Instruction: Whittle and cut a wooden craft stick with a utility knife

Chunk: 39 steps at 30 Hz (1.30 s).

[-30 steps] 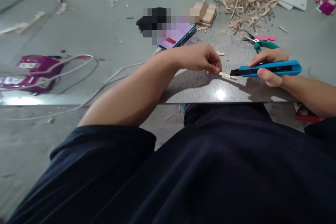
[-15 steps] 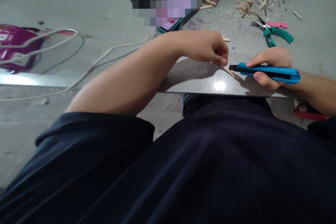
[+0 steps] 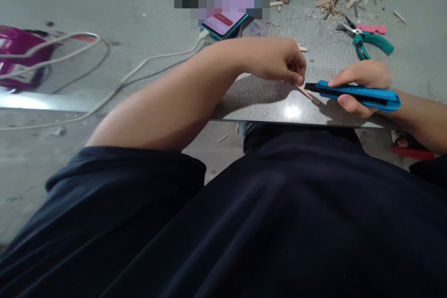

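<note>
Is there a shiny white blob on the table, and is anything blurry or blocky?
In the head view, yes: round white glare on the table near its front edge, with a dark shadow beside it, below the left hand; also in the head view, blocky squares cover part of the phone, and the purple packet looks a bit blurry.

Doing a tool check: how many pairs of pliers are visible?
1: the green-handled pliers lie on the table, beyond the right hand, which holds the blue cutter. Others may be hidden.
</note>
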Tool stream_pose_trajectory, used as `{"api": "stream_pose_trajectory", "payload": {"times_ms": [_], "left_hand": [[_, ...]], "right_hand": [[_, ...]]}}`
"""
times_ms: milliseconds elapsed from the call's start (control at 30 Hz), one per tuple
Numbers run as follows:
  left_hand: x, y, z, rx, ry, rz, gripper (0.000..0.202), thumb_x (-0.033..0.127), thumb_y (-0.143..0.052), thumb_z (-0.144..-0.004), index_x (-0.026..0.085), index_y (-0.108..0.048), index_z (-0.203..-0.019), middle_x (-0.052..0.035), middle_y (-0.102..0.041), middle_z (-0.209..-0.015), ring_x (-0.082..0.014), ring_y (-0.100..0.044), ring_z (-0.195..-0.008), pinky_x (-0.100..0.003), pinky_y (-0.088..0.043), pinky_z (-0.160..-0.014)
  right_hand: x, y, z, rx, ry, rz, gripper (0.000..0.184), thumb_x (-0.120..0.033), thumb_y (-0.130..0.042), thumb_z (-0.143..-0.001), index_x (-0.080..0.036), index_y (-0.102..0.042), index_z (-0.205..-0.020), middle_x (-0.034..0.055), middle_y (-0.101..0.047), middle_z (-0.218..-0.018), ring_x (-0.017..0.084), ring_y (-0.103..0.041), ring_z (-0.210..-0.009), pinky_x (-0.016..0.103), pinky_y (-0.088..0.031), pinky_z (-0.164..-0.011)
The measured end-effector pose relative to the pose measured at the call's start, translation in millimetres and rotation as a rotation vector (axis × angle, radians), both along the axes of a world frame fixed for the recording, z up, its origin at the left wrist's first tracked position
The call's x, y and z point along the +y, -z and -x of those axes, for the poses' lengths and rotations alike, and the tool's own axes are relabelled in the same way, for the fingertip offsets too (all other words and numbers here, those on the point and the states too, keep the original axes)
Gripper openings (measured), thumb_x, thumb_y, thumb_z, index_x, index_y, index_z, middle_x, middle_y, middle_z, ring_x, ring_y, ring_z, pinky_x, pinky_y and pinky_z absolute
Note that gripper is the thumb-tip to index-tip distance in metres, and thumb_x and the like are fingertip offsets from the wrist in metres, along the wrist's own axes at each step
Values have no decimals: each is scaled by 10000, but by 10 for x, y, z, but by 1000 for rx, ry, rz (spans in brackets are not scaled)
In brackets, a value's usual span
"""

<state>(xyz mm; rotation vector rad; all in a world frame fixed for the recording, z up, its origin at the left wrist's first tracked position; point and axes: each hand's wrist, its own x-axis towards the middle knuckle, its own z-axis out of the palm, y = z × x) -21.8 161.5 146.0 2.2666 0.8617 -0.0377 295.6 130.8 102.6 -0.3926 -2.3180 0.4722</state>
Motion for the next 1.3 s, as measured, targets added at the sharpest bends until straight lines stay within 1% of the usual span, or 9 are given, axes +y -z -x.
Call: {"api": "stream_pose_trajectory", "payload": {"times_ms": [100,233,400,533,633,700,833,1067,1300], "left_hand": [[4,11,-1,2,3,-12,724,910,-644,-975,255,-886,-1168,-15,-801,-817,-235,-541,-1016,-413,-427,-972],[0,-3,-9,-4,8,-8,673,860,-671,-983,253,-888,-1177,-23,-827,-849,-232,-572,-1000,-412,-435,-966],[-44,-56,-47,24,-29,-18,486,673,-732,-974,224,-884,-1077,-45,-840,-914,-217,-645,-929,-400,-444,-886],[-85,-88,-71,31,-42,-16,421,571,-738,-978,190,-885,-1079,-66,-873,-988,-205,-676,-926,-386,-460,-893],[-97,-94,-72,32,-35,-25,452,588,-720,-996,178,-882,-1098,-69,-889,-1002,-198,-677,-949,-364,-462,-900],[-98,-96,-72,31,-23,-31,464,592,-706,-1010,174,-876,-1115,-66,-898,-998,-187,-666,-960,-340,-459,-901],[-107,-110,-86,42,-39,-46,336,417,-686,-981,171,-884,-1096,-61,-892,-999,-172,-680,-912,-335,-458,-878],[-154,-100,-116,17,-99,-50,310,451,-787,-943,174,-887,-1042,-48,-817,-901,-169,-630,-840,-376,-462,-905],[-115,-28,-120,31,-92,-87,511,626,-759,-953,153,-863,-1116,-30,-807,-959,-207,-689,-1015,-377,-494,-1041]], "right_hand": [[5,4,-2,-44,44,62,355,-758,-776,-930,-499,-880,-1149,-7,-838,-829,319,-763,-641,528,-665,-633],[10,7,5,-84,51,28,380,-775,-759,-928,-451,-876,-1089,4,-820,-793,293,-756,-632,483,-666,-641],[1,6,1,-79,95,29,435,-821,-720,-955,-421,-862,-1055,1,-802,-773,273,-764,-633,454,-678,-675],[4,-8,17,-8,52,-106,363,-704,-704,-1011,-398,-866,-1120,1,-821,-774,232,-750,-591,390,-634,-598],[-6,-32,43,80,-3,-176,344,-642,-749,-1001,-380,-864,-1191,-8,-832,-784,202,-720,-542,356,-613,-552],[-19,-43,47,81,-3,-165,360,-666,-757,-985,-397,-865,-1198,-8,-836,-798,221,-729,-550,386,-629,-551],[-30,-30,22,-24,40,-54,351,-702,-755,-962,-431,-872,-1150,11,-847,-821,279,-773,-623,468,-672,-615],[-7,7,19,25,-11,-135,338,-616,-748,-953,-424,-850,-1212,-5,-858,-841,278,-774,-607,450,-636,-580],[-44,-37,84,19,-40,-61,326,-597,-769,-935,-438,-847,-1209,-14,-841,-813,275,-751,-604,448,-574,-562]]}}
